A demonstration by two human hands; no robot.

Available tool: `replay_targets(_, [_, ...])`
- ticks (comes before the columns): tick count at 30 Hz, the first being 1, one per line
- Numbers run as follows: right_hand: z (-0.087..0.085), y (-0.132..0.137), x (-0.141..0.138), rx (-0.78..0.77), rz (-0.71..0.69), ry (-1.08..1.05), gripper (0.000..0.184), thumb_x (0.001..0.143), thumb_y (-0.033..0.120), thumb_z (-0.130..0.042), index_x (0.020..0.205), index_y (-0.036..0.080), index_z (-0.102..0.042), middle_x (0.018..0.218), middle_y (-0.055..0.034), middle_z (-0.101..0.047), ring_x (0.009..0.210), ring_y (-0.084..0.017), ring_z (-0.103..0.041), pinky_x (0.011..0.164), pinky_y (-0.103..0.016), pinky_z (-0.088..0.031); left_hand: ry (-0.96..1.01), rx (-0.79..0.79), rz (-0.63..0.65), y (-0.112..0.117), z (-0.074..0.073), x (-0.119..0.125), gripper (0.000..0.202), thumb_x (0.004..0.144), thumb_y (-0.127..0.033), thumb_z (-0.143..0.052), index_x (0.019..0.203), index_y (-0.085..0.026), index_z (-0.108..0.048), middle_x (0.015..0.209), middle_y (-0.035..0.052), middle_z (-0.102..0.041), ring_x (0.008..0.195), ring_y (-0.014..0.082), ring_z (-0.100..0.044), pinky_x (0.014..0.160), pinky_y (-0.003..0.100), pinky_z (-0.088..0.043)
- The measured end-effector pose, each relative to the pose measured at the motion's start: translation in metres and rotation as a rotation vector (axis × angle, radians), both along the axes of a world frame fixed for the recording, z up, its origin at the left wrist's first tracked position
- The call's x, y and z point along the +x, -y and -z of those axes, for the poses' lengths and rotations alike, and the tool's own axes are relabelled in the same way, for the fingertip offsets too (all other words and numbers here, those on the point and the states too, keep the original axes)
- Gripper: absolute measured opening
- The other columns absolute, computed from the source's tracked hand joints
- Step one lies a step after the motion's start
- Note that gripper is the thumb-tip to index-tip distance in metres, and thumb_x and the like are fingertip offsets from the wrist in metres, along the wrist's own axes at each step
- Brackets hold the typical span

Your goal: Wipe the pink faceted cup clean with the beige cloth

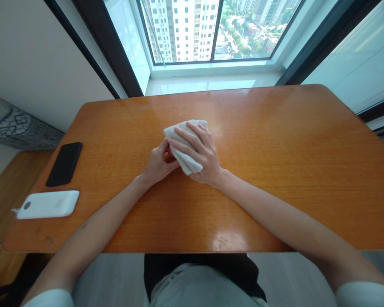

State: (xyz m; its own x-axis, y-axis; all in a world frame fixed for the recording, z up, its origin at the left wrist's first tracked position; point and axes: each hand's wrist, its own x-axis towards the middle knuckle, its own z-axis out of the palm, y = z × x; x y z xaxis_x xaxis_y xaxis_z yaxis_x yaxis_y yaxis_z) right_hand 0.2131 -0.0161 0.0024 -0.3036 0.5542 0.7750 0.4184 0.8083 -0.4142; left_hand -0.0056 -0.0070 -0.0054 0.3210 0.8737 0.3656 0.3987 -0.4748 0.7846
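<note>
A folded white cloth point(188, 160) is under my right hand point(205, 155) near the middle of the wooden table point(275, 170). The fingers of that hand lie over the cloth and press it, with the thumb side hidden. Curled at the cloth's left edge is my left hand point(160, 163), its thumb and fingers bent into a ring. A dark reddish patch shows inside the ring; whether it is a small object or shaded tabletop I cannot tell. The cloth and right hand cover the left fingertips.
At the table's left side lie a black phone point(64, 164) and, nearer me, a white rounded device point(48, 204) with a cable. Beyond the far edge are a window sill point(211, 82) and dark window frames. A patterned cushion-like item point(22, 123) stands at far left.
</note>
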Motion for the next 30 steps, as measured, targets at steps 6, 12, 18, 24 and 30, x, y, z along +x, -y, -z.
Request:
replay_targets(6, [0.003, -0.009, -0.001, -0.114, 0.101, -0.183, 0.049, 0.118, 0.049, -0.047, 0.161, 0.04, -0.068, 0.169, -0.0027, -0.069, 0.165, -0.032, -0.058, 0.139, -0.062, -0.047, 0.001, 0.04, -0.037, 0.001, -0.005, 0.005, 0.069, 0.087, -0.061, -0.095, 0.135, -0.02, -0.068, 0.118, 0.0072, -0.085, 0.099, 0.0229, -0.08, 0.089, 0.034, -0.067])
replay_targets(12, [0.003, -0.004, 0.0, -0.048, 0.047, -0.081, 0.051, 0.114, 0.057, -0.054, 0.161, 0.044, -0.068, 0.17, -0.0008, -0.068, 0.167, -0.037, -0.055, 0.142, -0.067, -0.041, 0.01, 0.021, -0.018, 0.001, -0.005, 0.003, 0.057, 0.09, -0.059, -0.093, 0.124, -0.02, -0.069, 0.112, 0.0052, -0.085, 0.092, 0.0214, -0.079, 0.081, 0.032, -0.066])
replay_targets(18, [0.003, -0.003, -0.002, -0.023, 0.06, -0.052, 0.049, 0.115, 0.052, -0.053, 0.16, 0.042, -0.068, 0.171, -0.0003, -0.068, 0.166, -0.035, -0.056, 0.144, -0.066, -0.038, 0.011, 0.038, -0.019, -0.001, -0.001, 0.003, 0.062, 0.09, -0.062, -0.092, 0.127, -0.018, -0.069, 0.108, 0.0036, -0.084, 0.088, 0.0196, -0.077, 0.079, 0.031, -0.065])
replay_targets(24, [0.002, -0.008, -0.001, -0.077, 0.115, -0.201, 0.05, 0.118, 0.046, -0.046, 0.165, 0.04, -0.064, 0.168, -0.0039, -0.07, 0.161, -0.033, -0.062, 0.136, -0.062, -0.051, 0.025, 0.039, -0.02, 0.0, -0.005, 0.006, 0.07, 0.089, -0.064, -0.094, 0.137, -0.02, -0.068, 0.122, 0.007, -0.085, 0.102, 0.0228, -0.081, 0.089, 0.032, -0.067])
replay_targets(30, [0.003, 0.002, -0.002, 0.055, 0.008, -0.017, 0.05, 0.113, 0.052, -0.058, 0.161, 0.045, -0.067, 0.17, 0.0013, -0.069, 0.165, -0.039, -0.057, 0.145, -0.07, -0.034, 0.0, 0.041, 0.006, -0.001, 0.001, 0.001, 0.058, 0.095, -0.066, -0.088, 0.122, -0.018, -0.068, 0.102, 0.0026, -0.082, 0.085, 0.0191, -0.076, 0.076, 0.031, -0.064])
